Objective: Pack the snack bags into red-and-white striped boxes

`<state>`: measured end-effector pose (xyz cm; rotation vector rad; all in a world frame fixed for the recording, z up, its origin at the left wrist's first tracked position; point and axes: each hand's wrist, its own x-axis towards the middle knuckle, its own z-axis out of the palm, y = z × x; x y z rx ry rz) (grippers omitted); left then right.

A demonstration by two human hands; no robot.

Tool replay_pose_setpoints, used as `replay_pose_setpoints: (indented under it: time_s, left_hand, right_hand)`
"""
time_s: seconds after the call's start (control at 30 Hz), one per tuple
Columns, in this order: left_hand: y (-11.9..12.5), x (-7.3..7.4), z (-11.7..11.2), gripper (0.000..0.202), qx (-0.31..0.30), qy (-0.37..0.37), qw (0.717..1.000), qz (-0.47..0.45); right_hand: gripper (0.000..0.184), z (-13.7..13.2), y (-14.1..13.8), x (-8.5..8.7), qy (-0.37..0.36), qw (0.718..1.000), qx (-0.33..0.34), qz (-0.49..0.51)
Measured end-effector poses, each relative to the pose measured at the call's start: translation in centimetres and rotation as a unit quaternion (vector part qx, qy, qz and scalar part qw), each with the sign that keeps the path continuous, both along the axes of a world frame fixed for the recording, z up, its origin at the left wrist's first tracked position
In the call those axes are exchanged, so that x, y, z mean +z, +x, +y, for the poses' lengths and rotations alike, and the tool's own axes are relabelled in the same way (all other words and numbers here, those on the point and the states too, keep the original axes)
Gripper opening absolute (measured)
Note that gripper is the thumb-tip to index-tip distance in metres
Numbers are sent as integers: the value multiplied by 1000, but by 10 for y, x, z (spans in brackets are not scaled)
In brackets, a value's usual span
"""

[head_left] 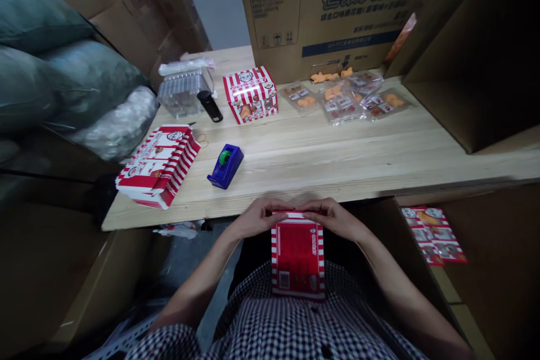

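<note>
I hold a red-and-white striped carton [298, 256] upright against my lap, just below the front edge of the wooden table [337, 157]. My left hand [253, 218] grips its top left corner with curled fingers. My right hand [333, 216] grips the top right corner the same way, and the fingertips of both hands almost meet over the carton's top edge.
On the table lie a stack of flat striped cartons [158, 166], a blue tape dispenser [225, 166], a folded striped box [251, 94], a black cylinder [210, 106], a clear plastic container [182, 90] and several packets of orange toys [346, 98]. Large cardboard boxes [337, 5] stand behind and at right.
</note>
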<state>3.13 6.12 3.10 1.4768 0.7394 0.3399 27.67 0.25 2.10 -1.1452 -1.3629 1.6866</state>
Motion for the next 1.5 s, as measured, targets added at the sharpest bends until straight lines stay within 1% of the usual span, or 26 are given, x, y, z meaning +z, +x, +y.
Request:
replay_pose_setpoints:
  time_s: [0.1,0.23,0.33,0.47,0.6,0.7,0.8,0.9,0.97,1.03,1.1,1.13,1.23,1.3,1.33,1.4,1.5]
  left_hand:
    - [1,-2,3,37,3,-3,1000,25]
    - [5,-4,0,38,12,-3,1000,27]
    - [7,-4,-1,38,19,-35,999,25]
    - [11,3,4,38,20,-93,995,11]
    - [12,8,10,38,-7,-92,995,24]
    - [11,8,10,36,-24,-52,998,41]
    - [6,11,4,34,-46,49,996,61]
    - [1,21,-6,34,-55,149,985,70]
    - [-3,29,-15,35,-51,181,980,63]
    - [-6,35,-23,36,-48,189,980,49]
    - [-9,39,-27,38,-45,175,983,42]
    - [-10,40,-28,38,-43,153,987,38]
    - [-12,39,-18,38,-56,33,998,22]
    - [-13,38,-6,36,-90,-43,995,14]
    - [-12,38,1,34,-106,-63,992,17]
    - [-12,38,13,31,-119,-75,990,33]
    - [-9,39,20,29,-110,-76,990,52]
  right_hand:
    - [36,4,2,-2,-14,1000,-4,-5]
    - [34,4,3,0,-32,999,-28,-3]
    - [30,2,1,-1,-62,997,-45,17]
    - [28,3,-1,0,-76,995,-60,29]
    - [28,5,-2,1,-75,996,-51,23]
    - [29,5,-3,0,-67,996,-58,10]
    - [31,1,-5,-1,-57,996,-62,0]
    - [32,-9,-5,3,-44,998,-50,-5]
    - [31,-18,-6,9,-28,998,-45,-13]
    - [29,-25,-8,14,-1,998,-47,-31]
    - [27,-30,-11,19,25,997,-58,-51]
    - [26,-31,-13,20,28,996,-62,-55]
    - [25,-29,-17,23,9,997,-63,-48]
    - [25,-25,-17,25,-2,998,-42,-43]
    - [25,-23,-17,26,-5,999,-32,-42]
    - [26,-19,-16,28,-14,999,-15,-40]
    - [28,-17,-14,30,-30,999,-8,-37]
